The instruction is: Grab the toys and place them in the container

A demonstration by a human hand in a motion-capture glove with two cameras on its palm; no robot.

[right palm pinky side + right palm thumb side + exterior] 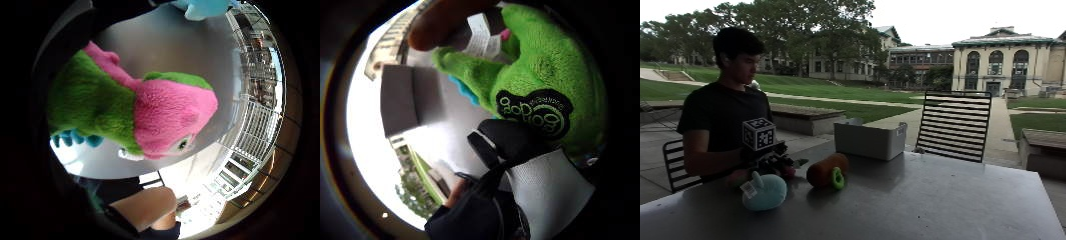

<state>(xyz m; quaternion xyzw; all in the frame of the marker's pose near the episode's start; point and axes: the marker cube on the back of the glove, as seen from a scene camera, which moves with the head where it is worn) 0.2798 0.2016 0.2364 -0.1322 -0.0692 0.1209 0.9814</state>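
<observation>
In the outside view my gloved right hand [771,156] is at the table's near-left corner and grips a green and pink plush toy [786,169] just above the tabletop. That plush [145,112] fills the little-finger palm view, pink head outward. The thumb-side view shows its green body [545,65] with a black round logo patch, a black gloved finger [507,140] curled against it, and a fingertip [437,22] by its white tag. A light blue plush [764,192] and an orange toy with a green end [826,171] lie on the table. The grey container [869,141] stands at the far edge.
The grey metal table [926,200] stretches wide to the right. A slatted black chair [953,125] stands behind the container, and the person sits on another chair [670,162] at the left. The blue plush [205,7] lies close to the held toy.
</observation>
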